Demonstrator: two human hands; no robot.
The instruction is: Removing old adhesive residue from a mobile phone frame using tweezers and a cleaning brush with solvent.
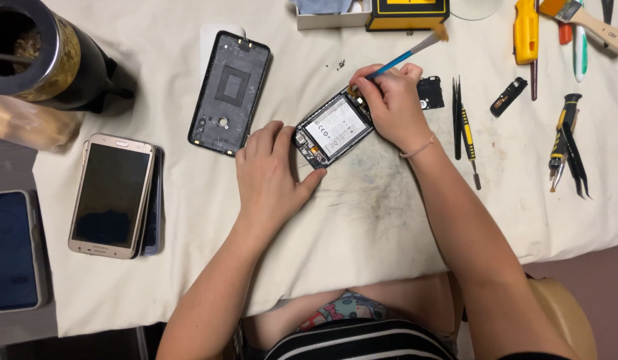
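Phone (334, 128) with its back off is pinned mid-surface by the left hand (272, 175) at 7 o'clock; blue brush (403, 55) is gripped by the right hand (389, 100), dusting the top. Light, steady strokes seem needed next.

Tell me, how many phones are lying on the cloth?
3, maybe more. The opened black phone with its white battery label lies between both hands. A gold-edged phone with a dark screen lies at the left, stacked on a darker phone that is mostly hidden.
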